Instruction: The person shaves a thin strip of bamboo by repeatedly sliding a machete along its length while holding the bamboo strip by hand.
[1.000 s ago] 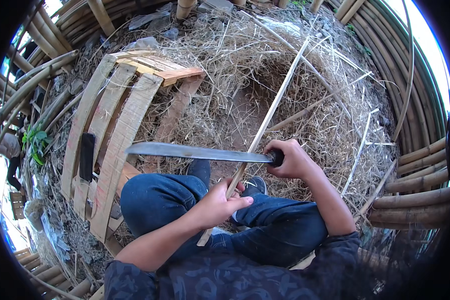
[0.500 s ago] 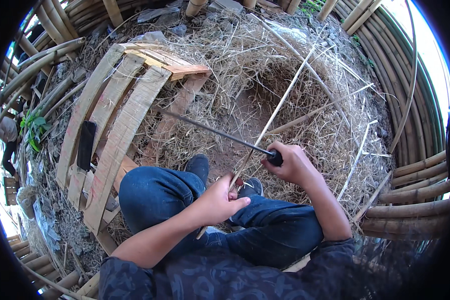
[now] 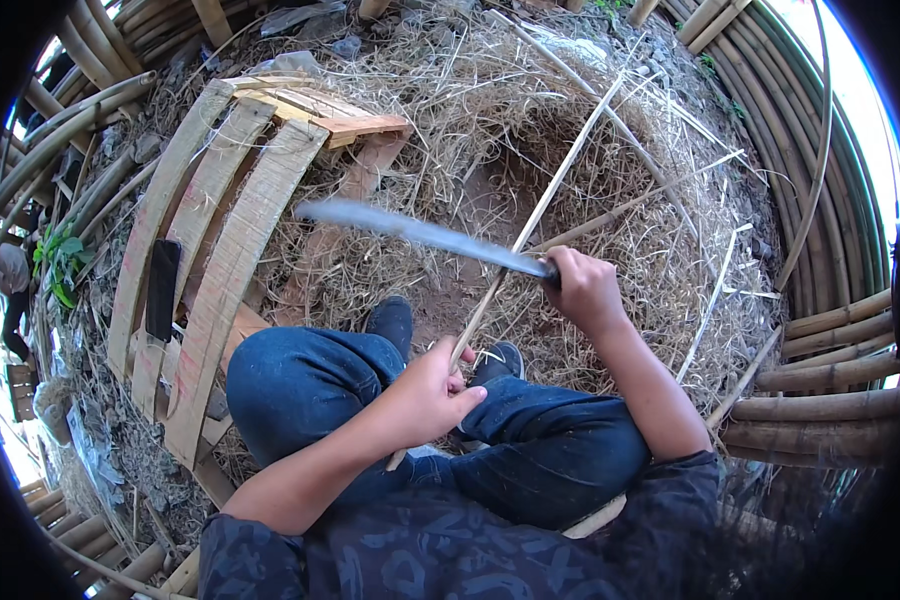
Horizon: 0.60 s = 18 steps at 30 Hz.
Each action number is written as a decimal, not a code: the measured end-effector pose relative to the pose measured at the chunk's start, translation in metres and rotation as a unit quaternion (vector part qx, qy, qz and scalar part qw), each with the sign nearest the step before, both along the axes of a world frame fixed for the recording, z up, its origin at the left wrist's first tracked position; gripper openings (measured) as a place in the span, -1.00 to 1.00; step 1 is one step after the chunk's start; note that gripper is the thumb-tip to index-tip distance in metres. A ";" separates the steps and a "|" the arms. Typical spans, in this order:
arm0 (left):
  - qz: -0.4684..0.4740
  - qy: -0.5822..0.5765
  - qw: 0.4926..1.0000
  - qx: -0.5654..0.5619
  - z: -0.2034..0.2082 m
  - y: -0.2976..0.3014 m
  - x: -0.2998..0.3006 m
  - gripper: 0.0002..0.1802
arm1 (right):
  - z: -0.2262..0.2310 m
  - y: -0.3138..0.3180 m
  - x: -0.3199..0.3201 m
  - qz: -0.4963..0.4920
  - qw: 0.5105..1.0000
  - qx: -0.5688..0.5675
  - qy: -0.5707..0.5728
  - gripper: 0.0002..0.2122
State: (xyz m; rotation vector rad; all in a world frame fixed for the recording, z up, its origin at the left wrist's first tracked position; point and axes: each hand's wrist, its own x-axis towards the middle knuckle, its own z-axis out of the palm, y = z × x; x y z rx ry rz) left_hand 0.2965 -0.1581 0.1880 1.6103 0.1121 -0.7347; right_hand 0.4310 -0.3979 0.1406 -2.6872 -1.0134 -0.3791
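My left hand point(image 3: 437, 397) is closed around a long, thin bamboo strip point(image 3: 558, 182), which slants up and away to the right from over my lap. In my right hand point(image 3: 582, 288) is the dark handle of a long machete point(image 3: 425, 232). Its blade points left and crosses the strip a little beyond my left hand, seeming to touch it. The broad side of the blade shows, slightly blurred. My fingers hide most of the handle.
To the left stands a wooden slatted crate point(image 3: 232, 270) with a black phone point(image 3: 163, 290) on its slats. Dry bamboo shavings point(image 3: 430, 130) cover the ground ahead. Stacked bamboo poles point(image 3: 820, 405) line the right side. Someone's arm and leg point(image 3: 12, 290) show at the far left.
The machete has rolled so its broad side shows, and its blade lies farther up the strip. My right hand has moved slightly up and right. My left hand still grips the strip.
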 end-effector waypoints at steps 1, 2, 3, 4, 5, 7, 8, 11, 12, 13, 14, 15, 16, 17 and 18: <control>0.003 0.012 1.000 -0.007 0.001 0.001 0.001 -0.58 | -0.001 -0.004 0.001 0.002 1.000 0.012 0.003 -0.86; -0.005 -0.003 1.000 0.005 0.001 0.000 0.000 -0.58 | -0.003 -0.007 0.002 0.004 1.000 0.024 0.007 -0.85; -0.013 -0.019 1.000 0.016 0.000 -0.002 -0.002 -0.59 | -0.004 -0.009 0.003 0.009 1.000 0.021 -0.001 -0.85; -0.023 -0.034 0.999 0.026 -0.001 -0.004 -0.003 -0.59 | -0.005 -0.012 0.005 0.011 1.000 0.017 -0.010 -0.84; -0.018 -0.023 0.999 0.017 0.000 -0.004 -0.002 -0.59 | -0.007 -0.014 0.007 0.012 1.000 0.013 -0.018 -0.83; -0.009 -0.001 1.000 0.001 0.001 -0.001 0.001 -0.59 | -0.015 -0.013 0.015 0.010 0.999 0.007 -0.040 -0.84; -0.007 -0.005 1.000 0.000 0.001 0.000 0.001 -0.59 | -0.017 -0.011 0.018 0.009 0.999 0.004 -0.050 -0.84; -0.008 -0.013 1.000 0.001 0.002 0.003 -0.001 -0.59 | -0.019 -0.020 0.023 -0.045 0.998 -0.022 -0.034 -0.85; -0.012 -0.013 1.000 0.000 0.003 0.003 -0.002 -0.58 | -0.021 -0.026 0.027 -0.073 0.996 -0.038 -0.026 -0.85; -0.016 -0.013 1.000 -0.001 0.004 0.003 -0.002 -0.58 | -0.022 -0.037 0.031 -0.113 0.992 -0.051 -0.012 -0.82; -0.020 -0.013 1.000 -0.002 0.005 0.003 -0.002 -0.58 | -0.026 -0.049 0.036 -0.175 0.983 -0.053 0.030 -0.80; -0.027 -0.017 0.999 0.003 0.006 0.001 -0.003 -0.57 | -0.027 -0.062 0.036 -0.205 0.976 -0.065 0.034 -0.80; -0.031 -0.021 0.999 0.009 0.006 0.000 -0.003 -0.57 | -0.025 -0.065 0.035 -0.231 0.969 -0.076 0.038 -0.79; -0.035 -0.026 0.999 0.014 0.006 -0.001 -0.003 -0.57 | -0.024 -0.064 0.032 -0.228 0.970 -0.075 0.038 -0.79; -0.033 -0.029 0.999 0.015 0.004 0.000 -0.004 -0.56 | -0.022 -0.062 0.028 -0.225 0.971 -0.075 0.039 -0.78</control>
